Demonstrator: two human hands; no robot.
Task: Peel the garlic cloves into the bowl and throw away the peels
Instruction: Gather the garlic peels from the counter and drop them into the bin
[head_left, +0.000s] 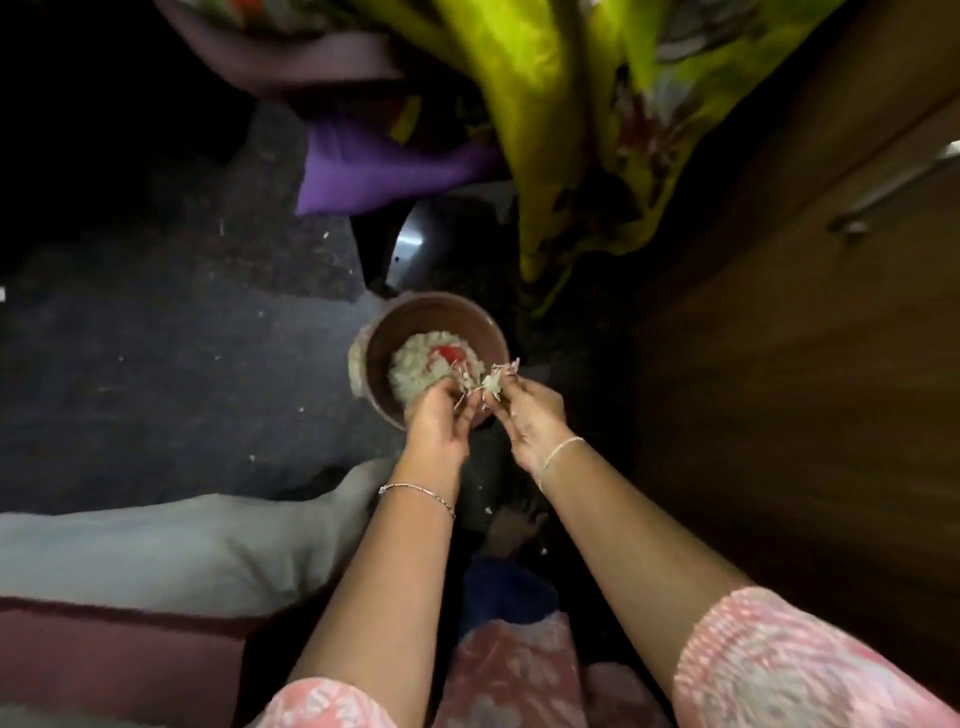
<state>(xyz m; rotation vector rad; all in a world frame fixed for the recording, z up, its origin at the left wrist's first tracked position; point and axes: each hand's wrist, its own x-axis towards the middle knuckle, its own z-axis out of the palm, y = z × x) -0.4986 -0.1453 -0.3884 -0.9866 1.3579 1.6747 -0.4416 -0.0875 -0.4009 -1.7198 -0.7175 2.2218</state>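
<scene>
While the left hand (439, 418) and right hand (532, 415) pinch garlic peels (491, 383) in curled fingers (521, 391) over the bucket's (415, 306) near rim, a wooden cabinet (779, 364) crowds the floor's (182, 364) right edge.

Both sleeves pink with a white floral print, blurred at frame edge: left sleeve (322, 701), right sleeve (779, 670). Forearms bare below the cuffs. Thin silver chain bracelet (415, 491) on the wrist of the left hand (439, 415). Pale thread band (561, 449), looks double-stranded, on the wrist of the right hand (530, 421). Same pink floral fabric (509, 670) over the lap
</scene>
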